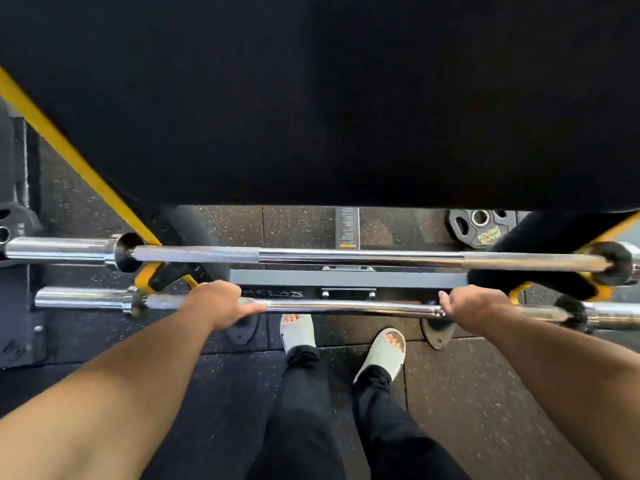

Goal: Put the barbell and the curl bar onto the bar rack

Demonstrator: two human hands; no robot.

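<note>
Your left hand (221,303) and right hand (471,306) gripped the nearer bar (346,306); other bar (346,257) looked racked. Next needed a level set-down onto the rack (346,279) hooks.

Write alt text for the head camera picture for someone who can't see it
Seen from above, a person's left hand and right hand grip a chrome bar at the black and yellow bar rack. A second chrome bar already lies across the rack just beyond it. Below are grey slides on dark rubber flooring; a weight plate lies behind.
</note>
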